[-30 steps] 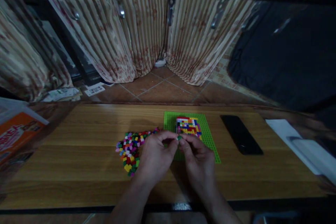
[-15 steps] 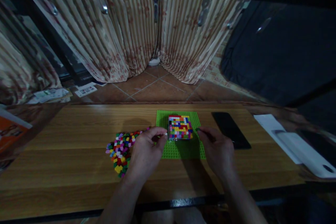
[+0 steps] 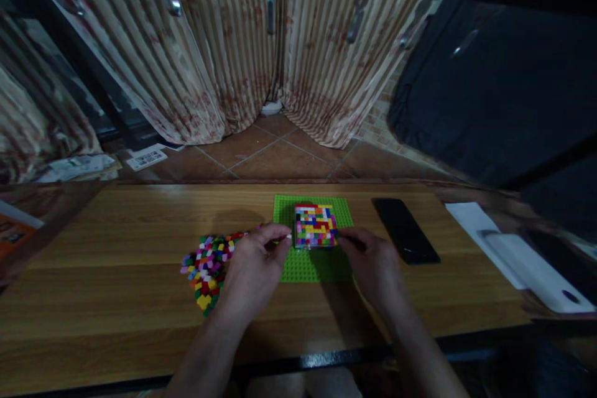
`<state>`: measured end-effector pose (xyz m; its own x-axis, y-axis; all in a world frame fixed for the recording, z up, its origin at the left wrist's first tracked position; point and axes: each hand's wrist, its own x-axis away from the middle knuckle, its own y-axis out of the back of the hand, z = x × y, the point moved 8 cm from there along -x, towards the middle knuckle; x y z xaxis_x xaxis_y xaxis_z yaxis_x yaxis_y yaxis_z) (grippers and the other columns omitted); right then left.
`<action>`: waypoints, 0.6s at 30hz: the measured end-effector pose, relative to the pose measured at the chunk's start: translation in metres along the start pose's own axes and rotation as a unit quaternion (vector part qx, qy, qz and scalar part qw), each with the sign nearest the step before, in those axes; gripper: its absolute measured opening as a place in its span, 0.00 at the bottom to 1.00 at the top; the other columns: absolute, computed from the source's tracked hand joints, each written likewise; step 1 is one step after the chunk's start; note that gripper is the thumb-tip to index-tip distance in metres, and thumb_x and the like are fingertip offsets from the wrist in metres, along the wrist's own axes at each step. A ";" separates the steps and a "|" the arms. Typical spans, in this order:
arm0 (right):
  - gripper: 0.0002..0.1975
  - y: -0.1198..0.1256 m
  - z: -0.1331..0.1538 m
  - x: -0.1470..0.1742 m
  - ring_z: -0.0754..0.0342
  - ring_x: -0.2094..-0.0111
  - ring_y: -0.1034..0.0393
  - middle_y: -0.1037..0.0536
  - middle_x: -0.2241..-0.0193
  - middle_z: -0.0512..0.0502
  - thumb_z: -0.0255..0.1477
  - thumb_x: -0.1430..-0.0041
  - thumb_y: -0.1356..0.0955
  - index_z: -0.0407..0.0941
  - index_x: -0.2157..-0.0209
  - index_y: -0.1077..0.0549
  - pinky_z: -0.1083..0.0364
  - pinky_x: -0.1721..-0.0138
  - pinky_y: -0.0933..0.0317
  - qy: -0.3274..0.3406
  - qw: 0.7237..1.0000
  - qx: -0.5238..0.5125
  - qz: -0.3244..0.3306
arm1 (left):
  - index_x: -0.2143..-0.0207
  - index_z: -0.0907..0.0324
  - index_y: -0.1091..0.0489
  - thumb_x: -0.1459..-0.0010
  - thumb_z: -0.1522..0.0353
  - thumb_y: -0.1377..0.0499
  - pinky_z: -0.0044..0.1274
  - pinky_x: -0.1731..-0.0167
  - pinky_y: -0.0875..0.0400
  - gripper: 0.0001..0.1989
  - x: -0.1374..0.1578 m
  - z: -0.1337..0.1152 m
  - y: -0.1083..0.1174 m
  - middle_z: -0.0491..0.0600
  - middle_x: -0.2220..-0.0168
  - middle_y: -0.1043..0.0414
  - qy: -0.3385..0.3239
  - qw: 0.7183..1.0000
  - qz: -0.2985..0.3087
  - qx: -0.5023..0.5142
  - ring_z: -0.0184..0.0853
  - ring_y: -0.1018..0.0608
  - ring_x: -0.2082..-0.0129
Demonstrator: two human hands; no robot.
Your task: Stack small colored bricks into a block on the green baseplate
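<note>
The left grip [image 3: 256,261] has thumb and forefinger pinched on what looks like a small white brick [image 3: 289,237], just left of the multicoloured block [image 3: 316,226]. The right grip [image 3: 374,262] has its fingertips at the block's near right corner; I cannot tell whether a brick is between them. The block sits between the two grips on the green baseplate [image 3: 311,268], which lies on the worktop [image 3: 116,249]. Many bricks are already joined into that compact block. Left over, as I judge it, are the white brick, not yet attached, and the loose bricks [image 3: 208,258] heaped left of the left grip and partly hidden by it. A black phone [image 3: 405,231] lies to the right of the right grip, beyond its fingertips
</note>
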<state>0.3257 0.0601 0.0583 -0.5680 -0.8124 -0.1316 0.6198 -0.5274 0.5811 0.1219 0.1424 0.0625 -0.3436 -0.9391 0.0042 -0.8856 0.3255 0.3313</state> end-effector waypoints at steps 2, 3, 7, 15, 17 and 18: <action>0.13 -0.001 -0.003 0.000 0.49 0.65 0.25 0.19 0.66 0.44 0.34 0.48 0.33 0.44 0.64 0.21 0.50 0.61 0.33 -0.013 1.000 -0.019 0.002 | 0.64 0.57 0.24 0.45 0.66 0.42 0.22 0.68 0.30 0.09 -0.001 0.000 -0.001 0.46 0.71 0.23 -0.002 1.000 0.003 0.000 0.33 0.23 0.70; 0.13 -0.002 -0.004 -0.001 0.49 0.66 0.24 0.19 0.67 0.44 0.35 0.48 0.33 0.44 0.64 0.22 0.51 0.62 0.33 -0.017 0.999 -0.028 0.003 | 0.64 0.57 0.24 0.45 0.66 0.42 0.22 0.68 0.30 0.09 -0.001 -0.001 -0.002 0.46 0.72 0.23 -0.005 1.000 0.004 0.000 0.33 0.23 0.70; 0.15 -0.002 -0.009 -0.002 0.49 0.66 0.24 0.18 0.67 0.43 0.35 0.50 0.31 0.42 0.62 0.22 0.51 0.63 0.32 -0.030 0.998 -0.063 -0.001 | 0.63 0.56 0.24 0.44 0.66 0.42 0.22 0.67 0.30 0.09 -0.001 0.000 -0.003 0.45 0.70 0.23 -0.013 1.000 0.007 -0.009 0.33 0.22 0.69; 0.21 0.000 -0.018 -0.006 0.50 0.72 0.24 0.18 0.68 0.40 0.42 0.48 0.31 0.40 0.61 0.22 0.53 0.71 0.32 -0.068 0.989 -0.129 -0.013 | 0.63 0.57 0.24 0.44 0.67 0.42 0.22 0.68 0.29 0.08 -0.001 -0.001 -0.004 0.45 0.70 0.23 -0.013 1.000 0.011 0.010 0.32 0.22 0.70; 0.21 -0.005 -0.018 -0.006 0.50 0.71 0.24 0.18 0.69 0.41 0.43 0.48 0.31 0.40 0.62 0.22 0.54 0.71 0.31 -0.070 0.988 -0.137 -0.008 | 0.63 0.57 0.25 0.43 0.66 0.42 0.22 0.68 0.29 0.08 -0.001 0.000 -0.004 0.45 0.71 0.23 -0.014 1.000 0.011 0.011 0.32 0.22 0.70; 0.20 -0.007 -0.017 -0.006 0.49 0.70 0.24 0.18 0.68 0.41 0.43 0.48 0.31 0.40 0.62 0.22 0.54 0.70 0.31 -0.070 0.988 -0.140 -0.006 | 0.63 0.57 0.25 0.43 0.66 0.42 0.22 0.68 0.29 0.08 -0.001 0.000 -0.004 0.45 0.71 0.23 -0.014 1.000 0.011 0.011 0.32 0.22 0.70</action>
<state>0.3342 0.0646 0.0410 -0.6333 -0.7738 -0.0125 0.7269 -0.6003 0.3335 0.1257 0.1419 0.0612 -0.3710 -0.9285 -0.0157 -0.8844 0.3481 0.3109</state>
